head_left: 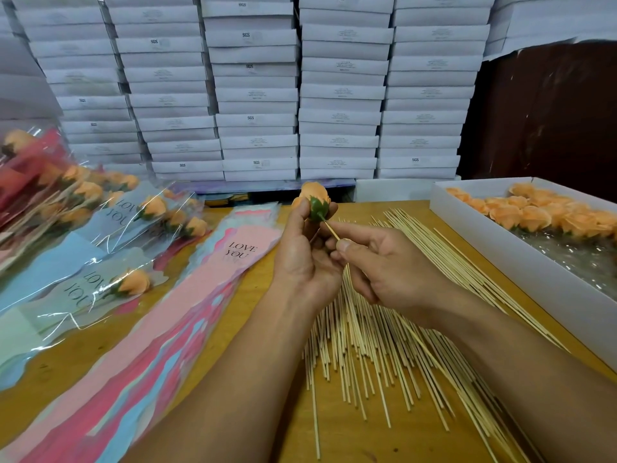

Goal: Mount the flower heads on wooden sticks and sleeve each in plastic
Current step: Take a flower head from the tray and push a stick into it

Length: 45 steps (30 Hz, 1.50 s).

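The left hand [302, 248] holds a peach flower head [315, 198] up above the tabletop [263, 295], fingers curled round the bloom, its green calyx turned toward the camera; the right hand [384, 265] pinches a stick [331, 230] between thumb and forefinger, the tip of the stick touching the short green stub under the calyx; whether the tip has gone in cannot be told.

Under both hands lies a loose heap of sticks [374, 345], fanned over the wood and running back toward the far right; just right of them stands a white tray [521, 259], its far end filled with more peach heads [541, 213], its near end lined with crinkled clear film.

To the left of the hands lies a long stack of sleeves [173, 322], pink on top with red and blue edges showing beneath, the top one printed LOVE YOU; further left lie finished flowers [133, 282] in clear sleeves with blue backing, each on its stick, some overlapping; behind those a larger pile of wrapped ones [73, 192] rises at the left edge.

Along the back stand tall stacks of flat white boxes [340, 91], several marked SGS; a dark brown panel [547, 111] fills the upper right.
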Each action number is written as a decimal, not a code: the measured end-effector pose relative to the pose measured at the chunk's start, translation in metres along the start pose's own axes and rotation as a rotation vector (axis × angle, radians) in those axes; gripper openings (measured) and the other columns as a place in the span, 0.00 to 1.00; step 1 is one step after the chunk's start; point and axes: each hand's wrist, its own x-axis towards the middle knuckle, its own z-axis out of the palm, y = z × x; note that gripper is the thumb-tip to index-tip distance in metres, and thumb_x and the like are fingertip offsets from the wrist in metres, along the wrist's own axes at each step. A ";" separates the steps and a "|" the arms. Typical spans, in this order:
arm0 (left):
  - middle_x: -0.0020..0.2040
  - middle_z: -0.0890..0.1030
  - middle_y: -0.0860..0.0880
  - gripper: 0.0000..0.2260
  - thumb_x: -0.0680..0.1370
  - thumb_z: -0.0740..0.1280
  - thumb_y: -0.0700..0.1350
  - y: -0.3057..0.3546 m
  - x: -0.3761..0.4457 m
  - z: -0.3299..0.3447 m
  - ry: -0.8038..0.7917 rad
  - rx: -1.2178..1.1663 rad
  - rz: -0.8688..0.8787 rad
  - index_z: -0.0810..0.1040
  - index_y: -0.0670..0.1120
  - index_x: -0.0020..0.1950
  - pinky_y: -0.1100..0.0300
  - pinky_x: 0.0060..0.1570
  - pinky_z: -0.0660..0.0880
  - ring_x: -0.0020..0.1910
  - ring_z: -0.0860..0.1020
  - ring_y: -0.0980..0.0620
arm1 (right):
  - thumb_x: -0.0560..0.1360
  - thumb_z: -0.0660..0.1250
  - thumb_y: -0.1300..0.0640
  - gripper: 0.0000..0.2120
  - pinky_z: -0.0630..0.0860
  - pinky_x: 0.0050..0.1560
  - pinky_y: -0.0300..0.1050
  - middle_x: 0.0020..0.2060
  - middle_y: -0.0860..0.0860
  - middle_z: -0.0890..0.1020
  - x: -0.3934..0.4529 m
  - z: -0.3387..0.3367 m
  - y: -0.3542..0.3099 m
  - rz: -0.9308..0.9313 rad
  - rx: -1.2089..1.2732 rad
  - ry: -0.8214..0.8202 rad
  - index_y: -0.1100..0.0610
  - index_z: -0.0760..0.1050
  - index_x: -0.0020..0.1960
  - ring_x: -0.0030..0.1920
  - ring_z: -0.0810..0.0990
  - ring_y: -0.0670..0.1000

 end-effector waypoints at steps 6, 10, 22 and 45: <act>0.37 0.75 0.48 0.18 0.79 0.67 0.52 0.000 0.000 0.000 -0.011 0.027 0.014 0.85 0.41 0.36 0.56 0.54 0.64 0.36 0.69 0.53 | 0.84 0.59 0.62 0.17 0.67 0.26 0.31 0.18 0.50 0.68 0.001 0.000 0.001 -0.007 0.001 0.001 0.40 0.78 0.59 0.19 0.66 0.43; 0.38 0.78 0.48 0.14 0.79 0.67 0.51 -0.001 -0.002 0.002 -0.007 0.049 0.050 0.83 0.41 0.43 0.58 0.46 0.64 0.36 0.68 0.53 | 0.84 0.59 0.62 0.19 0.66 0.25 0.33 0.18 0.49 0.68 0.001 -0.001 0.003 -0.002 0.003 0.011 0.38 0.78 0.57 0.19 0.66 0.43; 0.37 0.81 0.50 0.08 0.80 0.65 0.43 -0.011 0.000 0.004 0.148 0.187 0.246 0.79 0.43 0.43 0.62 0.35 0.65 0.33 0.69 0.56 | 0.84 0.59 0.65 0.15 0.59 0.21 0.35 0.32 0.59 0.72 0.004 0.002 0.014 0.029 0.035 0.056 0.51 0.81 0.56 0.21 0.63 0.44; 0.72 0.69 0.42 0.26 0.80 0.58 0.66 0.115 0.042 -0.085 0.109 2.568 0.042 0.73 0.46 0.64 0.46 0.68 0.67 0.70 0.68 0.43 | 0.85 0.56 0.59 0.12 0.62 0.20 0.35 0.22 0.49 0.72 0.013 -0.021 0.029 0.268 0.050 0.198 0.58 0.78 0.54 0.23 0.68 0.44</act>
